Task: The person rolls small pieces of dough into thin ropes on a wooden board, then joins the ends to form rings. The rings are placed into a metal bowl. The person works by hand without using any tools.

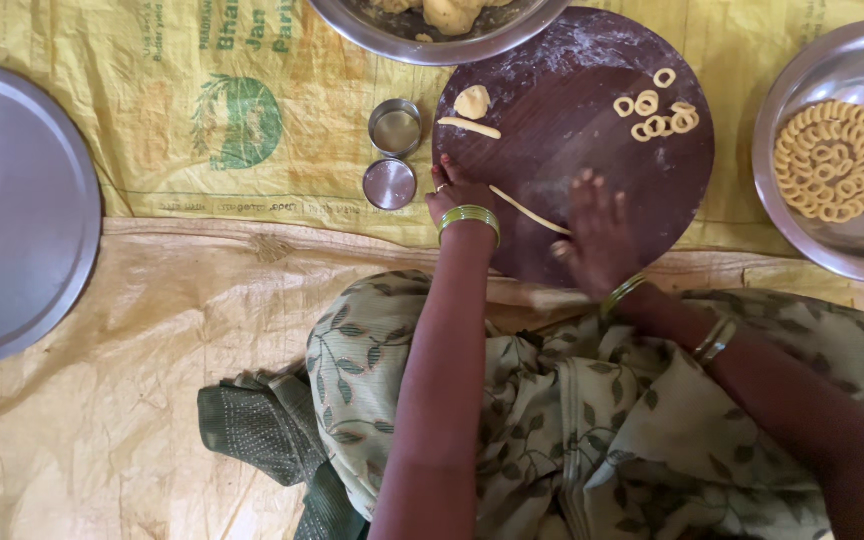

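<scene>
Yellow sacking is covering the floor, with a round dark board [592, 120] lying on it. Someone's left hand [457, 195] is resting flat at the board's edge, touching one end of a thin dough rope [527, 210], while the right hand [597, 235], fingers spread, is pressing the other end. Dough rings [657, 115] are sitting on the board's far side, beside a steel plate [857, 60] of rings.

Thin pale dough rope [530, 211], perhaps flattened

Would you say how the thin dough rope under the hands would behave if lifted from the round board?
The dough rope looks thin and soft, so it would probably sag or stretch. Being round, it likely rolls when pushed across the board. It may break easily, since a short piece lies apart.
</scene>
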